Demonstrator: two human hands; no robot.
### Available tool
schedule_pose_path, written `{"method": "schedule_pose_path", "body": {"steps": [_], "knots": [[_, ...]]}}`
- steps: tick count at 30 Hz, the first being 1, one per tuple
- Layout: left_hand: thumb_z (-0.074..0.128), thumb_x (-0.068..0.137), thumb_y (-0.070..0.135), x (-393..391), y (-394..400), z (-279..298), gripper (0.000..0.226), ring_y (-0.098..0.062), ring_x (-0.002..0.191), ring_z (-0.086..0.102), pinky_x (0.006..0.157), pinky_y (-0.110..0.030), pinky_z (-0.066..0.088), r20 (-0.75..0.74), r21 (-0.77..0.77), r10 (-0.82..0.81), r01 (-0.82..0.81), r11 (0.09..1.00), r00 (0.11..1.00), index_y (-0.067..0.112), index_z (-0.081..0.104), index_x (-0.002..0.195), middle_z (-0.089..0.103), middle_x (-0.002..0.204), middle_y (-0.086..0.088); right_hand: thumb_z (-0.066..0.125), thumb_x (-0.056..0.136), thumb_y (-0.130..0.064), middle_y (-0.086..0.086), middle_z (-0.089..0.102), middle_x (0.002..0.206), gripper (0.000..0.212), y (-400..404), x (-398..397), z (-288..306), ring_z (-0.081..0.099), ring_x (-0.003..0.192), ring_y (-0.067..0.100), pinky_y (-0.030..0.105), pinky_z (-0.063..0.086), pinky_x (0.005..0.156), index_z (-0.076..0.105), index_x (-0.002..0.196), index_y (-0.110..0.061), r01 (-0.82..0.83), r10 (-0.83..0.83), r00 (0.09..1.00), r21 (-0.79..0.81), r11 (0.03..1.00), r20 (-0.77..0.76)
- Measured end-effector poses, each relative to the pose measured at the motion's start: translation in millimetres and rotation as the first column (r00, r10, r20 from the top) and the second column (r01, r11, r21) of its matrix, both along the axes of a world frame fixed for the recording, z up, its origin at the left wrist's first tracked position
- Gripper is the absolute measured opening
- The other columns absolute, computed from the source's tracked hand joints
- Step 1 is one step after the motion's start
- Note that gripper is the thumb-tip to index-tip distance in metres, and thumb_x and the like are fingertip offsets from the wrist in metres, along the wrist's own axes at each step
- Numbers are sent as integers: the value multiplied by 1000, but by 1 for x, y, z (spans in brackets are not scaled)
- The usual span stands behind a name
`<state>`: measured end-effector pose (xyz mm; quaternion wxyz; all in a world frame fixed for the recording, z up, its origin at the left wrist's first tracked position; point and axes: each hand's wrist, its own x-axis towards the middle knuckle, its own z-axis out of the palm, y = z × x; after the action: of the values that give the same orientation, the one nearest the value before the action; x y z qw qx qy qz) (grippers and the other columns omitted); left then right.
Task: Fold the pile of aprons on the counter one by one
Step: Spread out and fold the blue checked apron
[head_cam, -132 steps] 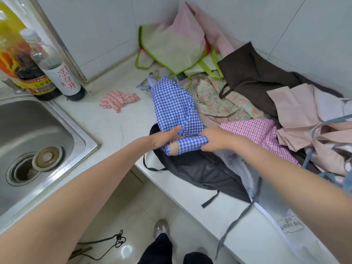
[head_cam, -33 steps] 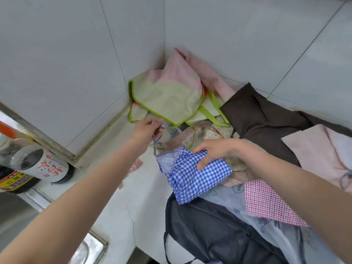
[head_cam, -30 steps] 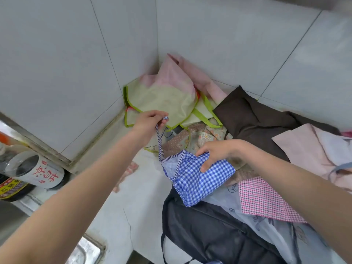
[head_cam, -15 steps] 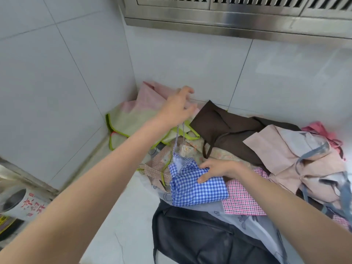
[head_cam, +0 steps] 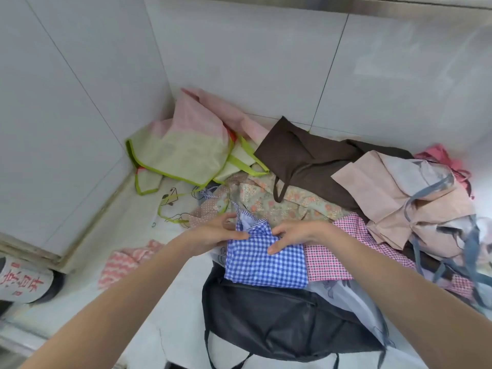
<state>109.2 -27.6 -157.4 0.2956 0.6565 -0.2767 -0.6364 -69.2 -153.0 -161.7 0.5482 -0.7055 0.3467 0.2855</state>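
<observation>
On top of the apron pile (head_cam: 306,187) at the table (head_cam: 183,315) corner, the blue gingham apron (head_cam: 266,262) lies folded: right hand (head_cam: 292,233) presses it with fairly straight fingers, left hand (head_cam: 213,233) seemingly pinches its edge, so tuck the striped strap (head_cam: 239,209) under and flatten squarely.

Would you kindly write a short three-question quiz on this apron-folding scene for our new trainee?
1. True or false: both hands are on the blue checked apron.
2. What lies directly under it, nearer the counter edge? A) black apron B) brown apron C) green-trimmed apron
3. Which apron borders it by the right hand?

Key: 1 true, left hand too; 2 A; 3 pink checked apron.
</observation>
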Motion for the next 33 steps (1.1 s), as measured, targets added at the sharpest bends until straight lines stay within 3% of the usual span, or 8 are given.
{"method": "schedule_pose_path", "body": {"steps": [3,6,10,16,23,26,28,33], "knots": [[71,81,10,-4,-1,5,76,-14,99,59,83,-20,51,146,-50,-57,64,997,988,16,30,144,54,116,-4,69,84,-34,0,53,132,48,1,9,1,52,119,19,40,39,107,55,125,-12,-84,84,995,-15,996,-47],[72,82,15,-9,-1,12,72,-10,90,56,64,-10,48,334,-78,-69,100,992,940,12,31,141,52,123,-6,69,84,-33,5,54,129,46,-2,18,0,55,115,21,33,44,101,48,121,-16,184,-187,982,102,978,16],[77,74,36,-7,13,4,72,-17,104,54,82,-23,42,700,-184,-62,263,947,712,12,40,131,49,126,-7,74,80,-24,6,52,125,63,-3,29,-7,54,111,20,31,48,94,39,131,-12,290,-291,957,32,956,16],[68,82,42,-27,26,-13,69,-19,125,43,100,-27,33,753,7,-411,619,786,514,14,39,139,44,140,-3,71,82,-15,7,41,142,72,4,51,-5,47,118,18,32,48,92,34,143,-11,277,-278,961,83,957,8],[70,81,35,-28,44,-19,71,-21,121,45,99,-27,34,812,-78,-295,595,800,504,18,35,141,37,138,-2,69,84,-12,4,15,157,80,3,71,-1,18,143,21,31,26,110,22,149,-14,48,-49,998,-6,999,-28],[65,84,40,-30,42,-20,70,-19,123,42,100,-27,31,873,-17,-297,633,774,387,18,33,142,40,136,-1,73,81,-16,2,42,143,63,4,79,-4,36,134,21,26,34,102,43,138,-14,-165,162,986,-321,933,-35],[62,85,44,-29,37,-21,68,-19,126,35,104,-29,26,902,36,-308,658,753,304,19,34,142,40,137,0,72,79,-4,-8,57,100,28,7,81,-10,48,107,19,20,41,75,59,94,-25,-143,180,981,-365,920,69],[71,80,39,-21,35,-31,57,-24,120,37,105,-31,29,756,-143,-153,388,911,637,17,53,129,41,125,-7,61,85,-3,7,56,93,10,7,80,6,53,92,22,31,42,82,57,93,-6,-108,129,980,-142,984,148]]}}
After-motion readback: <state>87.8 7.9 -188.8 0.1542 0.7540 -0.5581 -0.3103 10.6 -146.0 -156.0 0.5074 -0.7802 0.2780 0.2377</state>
